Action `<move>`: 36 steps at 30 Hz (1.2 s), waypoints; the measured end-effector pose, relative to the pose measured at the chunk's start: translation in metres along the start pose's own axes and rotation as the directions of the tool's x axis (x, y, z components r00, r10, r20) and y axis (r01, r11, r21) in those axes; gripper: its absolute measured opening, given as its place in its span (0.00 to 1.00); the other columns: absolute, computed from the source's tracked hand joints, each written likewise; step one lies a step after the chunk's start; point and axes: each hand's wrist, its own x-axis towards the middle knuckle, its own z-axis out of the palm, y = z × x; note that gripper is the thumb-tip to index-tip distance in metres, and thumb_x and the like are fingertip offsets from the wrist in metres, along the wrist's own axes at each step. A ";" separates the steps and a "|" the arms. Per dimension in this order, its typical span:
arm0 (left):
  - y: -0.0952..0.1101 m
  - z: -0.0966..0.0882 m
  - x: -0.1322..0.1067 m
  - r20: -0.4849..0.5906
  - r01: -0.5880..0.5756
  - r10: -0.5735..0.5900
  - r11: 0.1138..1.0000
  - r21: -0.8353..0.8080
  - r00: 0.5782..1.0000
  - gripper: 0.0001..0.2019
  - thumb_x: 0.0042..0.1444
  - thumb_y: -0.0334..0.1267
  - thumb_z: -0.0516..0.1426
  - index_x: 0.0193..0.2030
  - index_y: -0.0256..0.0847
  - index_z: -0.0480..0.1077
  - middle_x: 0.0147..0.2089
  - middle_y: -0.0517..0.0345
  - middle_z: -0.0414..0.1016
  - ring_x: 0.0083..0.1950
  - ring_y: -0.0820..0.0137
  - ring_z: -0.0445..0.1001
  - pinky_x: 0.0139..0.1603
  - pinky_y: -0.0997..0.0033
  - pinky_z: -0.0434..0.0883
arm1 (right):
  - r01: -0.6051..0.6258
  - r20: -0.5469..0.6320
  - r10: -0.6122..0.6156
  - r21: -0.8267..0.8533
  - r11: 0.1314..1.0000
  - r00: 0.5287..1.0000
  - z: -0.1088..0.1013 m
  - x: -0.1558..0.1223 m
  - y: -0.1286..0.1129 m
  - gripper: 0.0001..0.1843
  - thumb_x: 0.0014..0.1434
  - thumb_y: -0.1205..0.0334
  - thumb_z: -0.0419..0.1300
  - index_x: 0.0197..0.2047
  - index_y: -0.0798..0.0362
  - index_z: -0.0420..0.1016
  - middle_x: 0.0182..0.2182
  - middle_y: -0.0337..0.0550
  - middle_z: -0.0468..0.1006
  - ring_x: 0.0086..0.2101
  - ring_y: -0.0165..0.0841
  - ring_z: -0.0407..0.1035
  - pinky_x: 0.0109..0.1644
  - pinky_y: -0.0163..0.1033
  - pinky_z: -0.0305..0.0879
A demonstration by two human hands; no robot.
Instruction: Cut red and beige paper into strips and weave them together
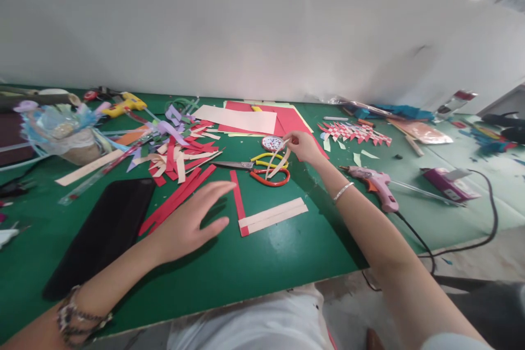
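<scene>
My right hand [302,146] reaches far over the green table [229,268] and pinches a cream paper strip [279,163] that hangs down over the scissors [262,170] with orange and yellow handles. A small round tape roll [272,143] lies just left of that hand. My left hand [192,221] hovers with fingers spread above the table, beside long red strips [176,199]. In front of it lie two cream strips [274,215] joined to a red strip [238,202].
A black flat case [102,232] lies at the left. Loose red and cream strips [180,156] pile behind it. Red and cream sheets [254,119] lie at the back, a woven red-white piece [355,133] to the right, a pink glue gun [375,183] with its cable, a yellow glue gun [125,104].
</scene>
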 end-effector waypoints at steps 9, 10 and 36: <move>0.015 -0.034 0.041 -0.209 0.183 -0.260 0.927 -0.327 0.943 0.22 0.53 0.51 0.52 0.53 0.43 0.62 0.49 0.52 0.69 0.41 0.67 0.70 0.37 0.70 0.71 | 0.469 -0.110 -0.471 -0.040 0.882 0.875 -0.027 -0.031 -0.085 0.12 0.51 0.73 0.49 0.37 0.55 0.70 0.31 0.42 0.69 0.27 0.27 0.60 0.34 0.35 0.59; 0.017 -0.037 0.044 -0.209 0.175 -0.259 0.919 -0.352 0.943 0.23 0.52 0.51 0.53 0.53 0.43 0.62 0.49 0.52 0.68 0.41 0.67 0.70 0.36 0.70 0.71 | 0.513 -0.064 -0.515 -0.038 0.857 0.855 -0.027 -0.038 -0.096 0.13 0.53 0.73 0.48 0.39 0.55 0.69 0.33 0.43 0.69 0.28 0.28 0.61 0.34 0.35 0.59; 0.028 -0.046 0.067 -0.283 -0.050 -0.005 0.981 -0.188 0.959 0.15 0.54 0.44 0.51 0.45 0.42 0.69 0.44 0.57 0.73 0.44 0.67 0.71 0.45 0.70 0.69 | 0.019 0.424 -0.435 0.699 0.715 0.794 -0.005 -0.059 -0.108 0.10 0.60 0.56 0.50 0.39 0.55 0.62 0.25 0.35 0.66 0.27 0.24 0.64 0.32 0.32 0.62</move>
